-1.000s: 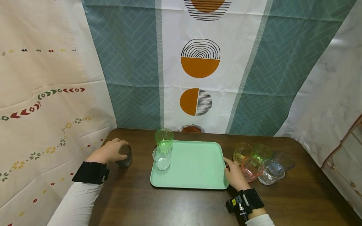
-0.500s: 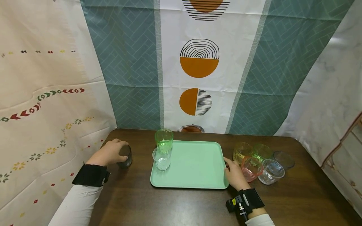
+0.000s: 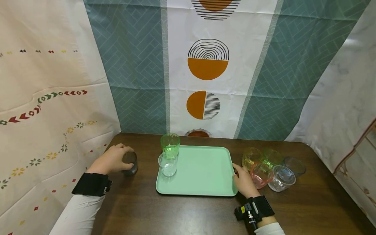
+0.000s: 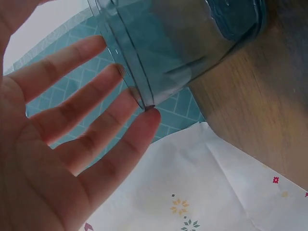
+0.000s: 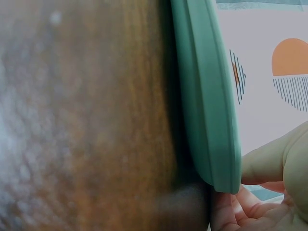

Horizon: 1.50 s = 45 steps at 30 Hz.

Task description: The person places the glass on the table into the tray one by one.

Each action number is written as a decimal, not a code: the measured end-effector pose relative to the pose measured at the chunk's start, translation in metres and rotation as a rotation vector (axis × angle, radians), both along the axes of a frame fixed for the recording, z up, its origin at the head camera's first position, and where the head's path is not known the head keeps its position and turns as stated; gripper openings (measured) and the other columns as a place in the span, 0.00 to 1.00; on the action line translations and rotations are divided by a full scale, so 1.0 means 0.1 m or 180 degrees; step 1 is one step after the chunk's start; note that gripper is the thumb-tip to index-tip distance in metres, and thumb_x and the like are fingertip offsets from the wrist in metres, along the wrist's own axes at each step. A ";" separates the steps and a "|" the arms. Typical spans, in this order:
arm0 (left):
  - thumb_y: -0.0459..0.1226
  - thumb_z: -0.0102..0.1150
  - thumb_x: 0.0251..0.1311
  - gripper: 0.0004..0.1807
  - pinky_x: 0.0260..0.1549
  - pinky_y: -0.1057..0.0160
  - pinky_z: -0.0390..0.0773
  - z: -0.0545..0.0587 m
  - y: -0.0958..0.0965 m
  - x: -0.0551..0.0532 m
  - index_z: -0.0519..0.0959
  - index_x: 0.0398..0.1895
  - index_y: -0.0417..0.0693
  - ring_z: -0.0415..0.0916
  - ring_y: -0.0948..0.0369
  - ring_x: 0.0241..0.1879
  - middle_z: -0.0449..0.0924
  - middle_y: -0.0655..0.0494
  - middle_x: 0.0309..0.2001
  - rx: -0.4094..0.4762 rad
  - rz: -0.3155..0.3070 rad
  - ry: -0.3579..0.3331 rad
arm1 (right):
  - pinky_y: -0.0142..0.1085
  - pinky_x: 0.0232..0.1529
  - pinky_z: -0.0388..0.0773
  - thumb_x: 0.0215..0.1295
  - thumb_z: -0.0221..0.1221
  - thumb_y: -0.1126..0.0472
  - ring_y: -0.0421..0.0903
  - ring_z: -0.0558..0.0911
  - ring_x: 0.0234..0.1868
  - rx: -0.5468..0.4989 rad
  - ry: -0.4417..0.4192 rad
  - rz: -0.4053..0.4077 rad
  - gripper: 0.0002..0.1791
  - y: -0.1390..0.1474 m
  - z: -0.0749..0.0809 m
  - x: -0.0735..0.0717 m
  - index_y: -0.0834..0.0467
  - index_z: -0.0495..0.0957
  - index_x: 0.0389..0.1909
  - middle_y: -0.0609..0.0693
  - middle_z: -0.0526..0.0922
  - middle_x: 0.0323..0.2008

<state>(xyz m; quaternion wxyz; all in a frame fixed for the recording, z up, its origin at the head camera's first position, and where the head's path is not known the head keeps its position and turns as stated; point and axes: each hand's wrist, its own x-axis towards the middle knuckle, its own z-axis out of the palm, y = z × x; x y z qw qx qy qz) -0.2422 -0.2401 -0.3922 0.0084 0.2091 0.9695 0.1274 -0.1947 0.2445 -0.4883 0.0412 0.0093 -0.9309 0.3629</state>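
My left hand (image 3: 113, 159) is at a dark tinted drinking glass (image 3: 130, 162) on the table, left of the tray. In the left wrist view, the fingertips touch the rim of this glass (image 4: 183, 48), and the thumb is mostly cut off. The right hand (image 3: 244, 181) pinches the right edge of a mint-green tray (image 3: 205, 171), thumb over the rim (image 5: 211, 120) and fingers outside it. At the tray's left side stand a green glass (image 3: 170, 143) and, nearer me, a clear glass (image 3: 168, 164).
Right of my right hand, several glasses crowd together: a yellow one (image 3: 249, 156), a green one (image 3: 271, 158), a pink one (image 3: 259, 178), a clear one (image 3: 281, 180) and a dark one (image 3: 295, 166). Patterned cloths hang behind the brown table (image 3: 176, 215) and at both sides.
The dark glass under my left hand has shifted very slightly. The right hand, the tray and the other glasses have stayed put.
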 end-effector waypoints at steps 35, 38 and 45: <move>0.46 0.68 0.47 0.27 0.38 0.52 0.77 0.31 0.62 0.45 0.79 0.51 0.45 0.73 0.50 0.43 0.76 0.48 0.45 0.0037 -0.0540 0.0211 | 0.42 0.33 0.72 0.69 0.46 0.71 0.52 0.74 0.37 -0.0034 -0.0157 0.0043 0.26 0.00 0.02 0.01 0.70 0.61 0.67 0.66 0.72 0.46; 0.46 0.68 0.47 0.27 0.38 0.53 0.77 0.32 0.68 0.48 0.78 0.51 0.44 0.73 0.52 0.42 0.76 0.48 0.44 0.0056 -0.0598 0.0166 | 0.42 0.32 0.72 0.69 0.46 0.70 0.53 0.74 0.37 -0.0008 -0.0163 0.0035 0.25 0.01 0.01 0.00 0.69 0.61 0.67 0.66 0.73 0.46; 0.47 0.69 0.46 0.28 0.36 0.57 0.77 0.30 0.81 0.54 0.78 0.52 0.46 0.70 0.56 0.40 0.75 0.50 0.44 0.0093 -0.0646 0.0055 | 0.47 0.37 0.76 0.68 0.47 0.70 0.56 0.76 0.42 0.0010 -0.0127 0.0040 0.25 0.00 0.02 0.00 0.70 0.62 0.66 0.67 0.74 0.46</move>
